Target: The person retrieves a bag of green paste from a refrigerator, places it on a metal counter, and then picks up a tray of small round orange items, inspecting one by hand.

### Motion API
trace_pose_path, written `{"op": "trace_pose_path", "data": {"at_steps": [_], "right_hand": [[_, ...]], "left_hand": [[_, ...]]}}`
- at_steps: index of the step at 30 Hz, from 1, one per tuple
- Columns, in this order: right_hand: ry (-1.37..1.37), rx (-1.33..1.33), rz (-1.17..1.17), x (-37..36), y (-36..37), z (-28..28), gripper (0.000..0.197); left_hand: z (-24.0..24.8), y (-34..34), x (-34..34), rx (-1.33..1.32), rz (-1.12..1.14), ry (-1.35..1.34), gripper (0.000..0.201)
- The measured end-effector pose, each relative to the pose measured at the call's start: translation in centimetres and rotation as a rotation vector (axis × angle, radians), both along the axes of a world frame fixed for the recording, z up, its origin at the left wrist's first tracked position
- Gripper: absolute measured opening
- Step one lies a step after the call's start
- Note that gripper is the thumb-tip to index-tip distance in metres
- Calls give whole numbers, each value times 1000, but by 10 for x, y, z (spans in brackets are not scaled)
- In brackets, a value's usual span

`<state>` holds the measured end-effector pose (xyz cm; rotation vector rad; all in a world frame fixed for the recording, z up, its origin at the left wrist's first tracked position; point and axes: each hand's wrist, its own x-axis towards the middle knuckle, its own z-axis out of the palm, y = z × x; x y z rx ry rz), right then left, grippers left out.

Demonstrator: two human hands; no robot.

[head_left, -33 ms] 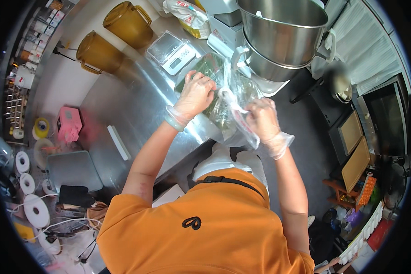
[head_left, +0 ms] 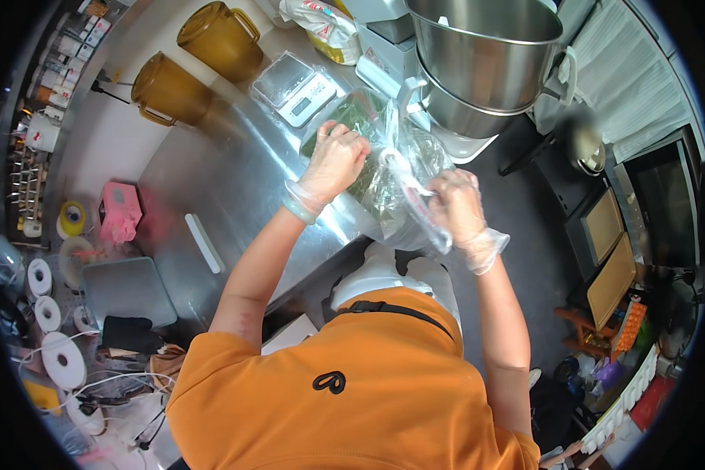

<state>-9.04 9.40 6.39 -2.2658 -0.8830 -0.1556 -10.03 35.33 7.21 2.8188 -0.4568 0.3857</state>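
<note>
A clear plastic bag (head_left: 384, 200) with something green inside lies at the steel table's near right edge, its crumpled loose end hanging past the edge. My left hand (head_left: 338, 162), in a clear disposable glove, pinches the bag's left side with bent fingers. On the other side my right hand (head_left: 458, 205), gloved the same way, has its fingers closed on the loose plastic and draws it to the right. A white twisted band of plastic (head_left: 399, 168) runs between the two hands. What the green contents are cannot be made out.
A digital scale (head_left: 298, 94) stands beyond the bag on the steel table (head_left: 227, 172), with two amber pitchers (head_left: 219, 43) at the back left. Large steel pots (head_left: 482, 70) are stacked at the far right. A white strip (head_left: 204, 244) and a pink box (head_left: 120, 211) sit leftward.
My right hand has shifted slightly right, and the loose plastic of the bag has moved with it. My left hand stays in place.
</note>
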Motion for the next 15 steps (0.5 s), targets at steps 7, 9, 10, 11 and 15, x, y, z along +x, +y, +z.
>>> {"op": "trace_pose_path", "data": {"at_steps": [7,9,10,11,15], "right_hand": [[280,276,-269,-12,-52,-65,18],[282,288,-222,-15,-50,-60,18],[282,294,-201,-17,-50,-55,19],[251,271,-158,-18,-49,-42,30],[66,217,-98,-18,-12,7,48]], "left_hand": [[24,-23,-17,-147,5,-58,25],[29,-32,-18,-167,-26,-65,31],[29,-39,-15,-161,-50,-74,35],[28,-43,-14,-152,-66,-82,39],[3,-53,-2,-61,-88,7,41]]}}
